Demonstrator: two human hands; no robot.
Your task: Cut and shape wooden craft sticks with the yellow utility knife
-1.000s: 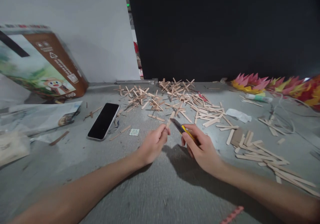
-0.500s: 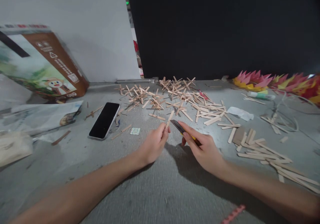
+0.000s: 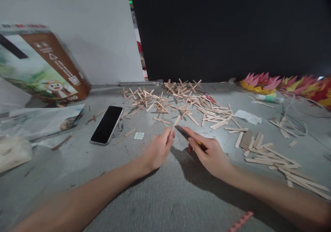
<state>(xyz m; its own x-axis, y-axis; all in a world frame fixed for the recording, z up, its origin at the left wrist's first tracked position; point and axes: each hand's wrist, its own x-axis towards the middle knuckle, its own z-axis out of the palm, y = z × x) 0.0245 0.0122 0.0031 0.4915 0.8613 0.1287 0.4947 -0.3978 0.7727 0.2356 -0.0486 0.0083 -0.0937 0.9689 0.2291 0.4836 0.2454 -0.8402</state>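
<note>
Wooden stick [image 3: 177, 121], pinched by left hand [image 3: 159, 151], points to one o'clock; right hand [image 3: 210, 154] grips knife [image 3: 183, 132], now slid lower, seemingly mid-stroke.

Utility knife [image 3: 183, 132] close beside wooden stick [image 3: 177, 121]

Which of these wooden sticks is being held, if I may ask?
The wooden stick pinched in the left hand, beside the tip of the cutter in the right hand; the other sticks lie about the grey table.
</note>
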